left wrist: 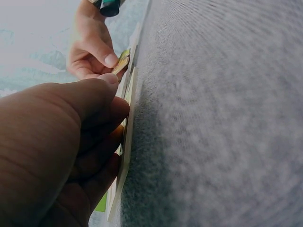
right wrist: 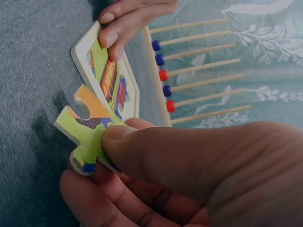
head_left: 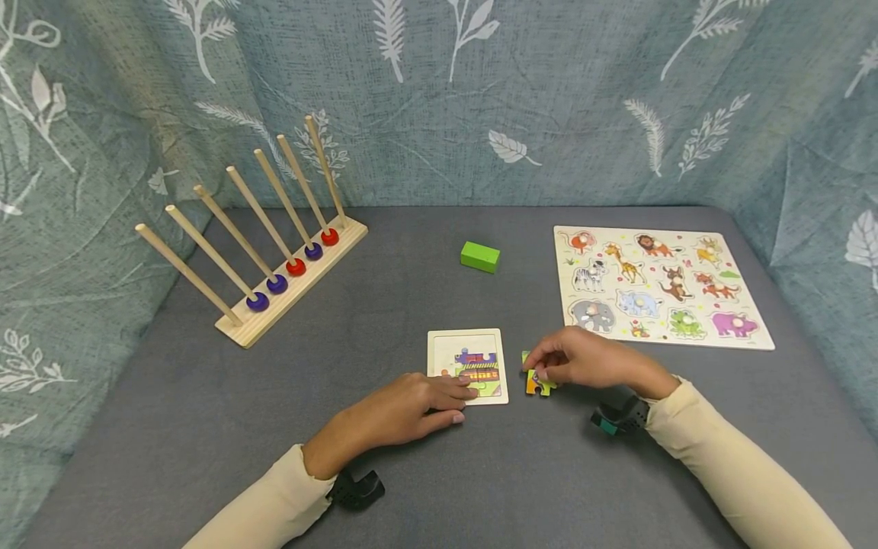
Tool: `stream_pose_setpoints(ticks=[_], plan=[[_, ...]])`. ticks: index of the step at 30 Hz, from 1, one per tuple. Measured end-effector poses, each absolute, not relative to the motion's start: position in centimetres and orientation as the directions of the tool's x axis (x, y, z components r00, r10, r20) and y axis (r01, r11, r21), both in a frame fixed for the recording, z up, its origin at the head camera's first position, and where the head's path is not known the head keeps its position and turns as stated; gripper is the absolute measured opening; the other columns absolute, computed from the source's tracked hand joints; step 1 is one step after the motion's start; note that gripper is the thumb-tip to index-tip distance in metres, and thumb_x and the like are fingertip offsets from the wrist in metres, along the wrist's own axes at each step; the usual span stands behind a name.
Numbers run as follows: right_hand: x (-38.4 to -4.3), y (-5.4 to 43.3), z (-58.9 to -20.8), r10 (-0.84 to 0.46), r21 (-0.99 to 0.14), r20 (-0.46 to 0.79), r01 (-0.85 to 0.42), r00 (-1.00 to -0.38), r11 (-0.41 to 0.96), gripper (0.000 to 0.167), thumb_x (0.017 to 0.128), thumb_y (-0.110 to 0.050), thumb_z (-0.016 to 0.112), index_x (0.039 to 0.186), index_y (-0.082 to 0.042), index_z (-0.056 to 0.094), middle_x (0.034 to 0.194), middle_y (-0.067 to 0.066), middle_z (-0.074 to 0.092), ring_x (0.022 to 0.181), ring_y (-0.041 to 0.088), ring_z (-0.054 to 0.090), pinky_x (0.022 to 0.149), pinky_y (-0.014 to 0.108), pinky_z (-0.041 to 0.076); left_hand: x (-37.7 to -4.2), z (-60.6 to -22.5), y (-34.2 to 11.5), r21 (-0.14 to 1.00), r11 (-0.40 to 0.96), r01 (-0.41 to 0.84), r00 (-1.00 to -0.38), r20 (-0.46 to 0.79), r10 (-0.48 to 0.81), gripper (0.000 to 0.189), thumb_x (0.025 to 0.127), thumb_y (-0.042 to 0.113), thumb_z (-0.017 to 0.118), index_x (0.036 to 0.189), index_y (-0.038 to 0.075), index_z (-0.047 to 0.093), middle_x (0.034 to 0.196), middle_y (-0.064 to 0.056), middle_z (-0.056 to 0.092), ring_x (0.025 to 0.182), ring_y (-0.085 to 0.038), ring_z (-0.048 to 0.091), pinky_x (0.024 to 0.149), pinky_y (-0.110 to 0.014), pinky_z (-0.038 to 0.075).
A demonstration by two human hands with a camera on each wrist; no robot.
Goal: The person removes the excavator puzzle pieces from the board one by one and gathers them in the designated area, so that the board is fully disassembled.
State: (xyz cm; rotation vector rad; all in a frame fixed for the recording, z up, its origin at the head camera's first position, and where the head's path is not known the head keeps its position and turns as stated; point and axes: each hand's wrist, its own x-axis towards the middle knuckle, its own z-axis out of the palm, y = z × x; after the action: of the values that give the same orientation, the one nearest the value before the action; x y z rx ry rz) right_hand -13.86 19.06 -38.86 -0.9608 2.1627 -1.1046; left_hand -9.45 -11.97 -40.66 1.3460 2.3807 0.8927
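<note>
A small square puzzle tray (head_left: 434, 343) with a pale wooden rim lies in front of me, with several joined picture pieces (head_left: 485, 367) in its right part. My left hand (head_left: 405, 412) rests on its lower left, fingers extended over the tray and pieces. Just right of the tray, my right hand (head_left: 590, 358) pinches a jigsaw puzzle piece (right wrist: 92, 125), lime green with orange and dark patches, between thumb and fingers. In the head view another bit of green (head_left: 524, 356) shows beside those fingertips, mostly hidden by the hand.
A wooden stand with upright pegs (head_left: 302, 286) and red and purple beads is at the back left. A green block (head_left: 480, 257) lies beyond the tray. The animal peg puzzle board (head_left: 658, 286) sits at the back right, behind my right hand. A patterned curtain (head_left: 439, 107) hangs behind the table.
</note>
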Motion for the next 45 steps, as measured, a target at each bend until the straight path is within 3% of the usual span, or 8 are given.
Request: stream_pose_setpoints(ticks=[14,27,35,45], plan=[[-13.7,18.5,-38.7,-0.793,-0.828,-0.169,-0.352,-0.586,0.437,0.015,0.090,0.001,0.066,0.104,0.003,0.071,0.090,-0.001,0.070,0.079,0.008,0.062,0.068,0.027,0.054,-9.4,-40.6,-12.0,0.638,0.383,0.668,-0.543,0.065,0.837,0.034,0.098,0.022,0.061,0.128,0.007,0.064,0.129,0.000,0.062,0.128,-0.011,0.048,0.104,-0.036,0.040],[-14.0,18.7,-38.0,-0.802,-0.786,-0.154,-0.421,-0.577,0.453,0.017,0.093,0.003,0.061,0.103,-0.001,0.073,0.095,-0.001,0.070,0.081,0.006,0.062,0.071,0.027,0.053,-9.4,-40.5,-12.0,0.636,0.378,0.673,-0.536,0.066,0.842,0.033,0.099,0.021,0.060,0.128,0.007,0.065,0.130,0.001,0.061,0.129,-0.010,0.047,0.107,-0.035,0.037],[-14.2,18.8,-37.6,-0.794,-0.783,-0.192,-0.398,-0.576,0.478,0.016,0.095,-0.001,0.061,0.105,0.000,0.073,0.094,-0.002,0.071,0.078,0.007,0.060,0.067,0.026,0.051,-9.3,-40.6,-12.1,0.638,0.390,0.664,-0.548,0.061,0.834,0.034,0.099,0.022,0.060,0.129,0.008,0.064,0.130,0.000,0.061,0.129,-0.011,0.047,0.107,-0.036,0.037],[-14.4,19.3,-37.1,-0.800,-0.757,-0.183,-0.437,-0.572,0.485,0.019,0.094,0.001,0.060,0.107,0.000,0.073,0.099,0.001,0.072,0.090,0.009,0.065,0.074,0.027,0.052,-9.3,-40.5,-12.0,0.640,0.385,0.665,-0.547,0.066,0.835,0.034,0.099,0.022,0.060,0.129,0.008,0.064,0.130,0.000,0.061,0.129,-0.011,0.047,0.107,-0.036,0.037]])
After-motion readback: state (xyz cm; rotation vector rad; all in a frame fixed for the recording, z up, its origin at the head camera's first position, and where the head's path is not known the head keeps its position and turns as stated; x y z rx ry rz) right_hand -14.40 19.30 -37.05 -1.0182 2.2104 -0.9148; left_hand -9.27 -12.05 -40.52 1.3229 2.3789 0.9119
